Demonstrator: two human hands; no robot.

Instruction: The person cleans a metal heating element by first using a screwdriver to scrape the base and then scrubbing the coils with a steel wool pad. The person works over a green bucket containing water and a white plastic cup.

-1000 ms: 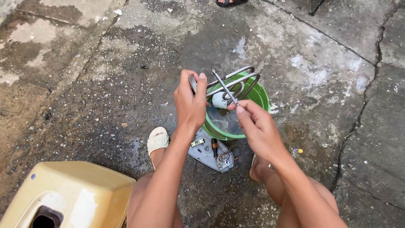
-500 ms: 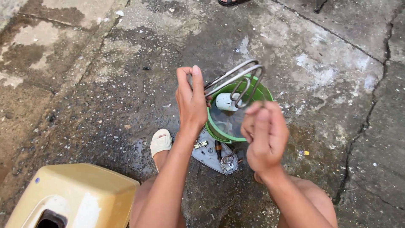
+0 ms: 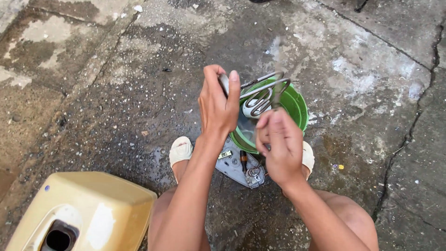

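My left hand grips the base of a metal heating element, whose bent silver tubes stick out to the right over a green bucket. My right hand is closed around a thin tool, blurred, whose tip reaches up against the tubes. A white object lies inside the bucket below the element, and the bucket holds some water.
A grey plate with small parts lies on the wet concrete between my sandalled feet. A yellow plastic casing with a round hole sits at the lower left. Cracks run through the concrete on the right.
My right hand drew back from the element with fingers spread, then closed again and brought the thin tool back up to the tubes. My left hand kept hold of the element.
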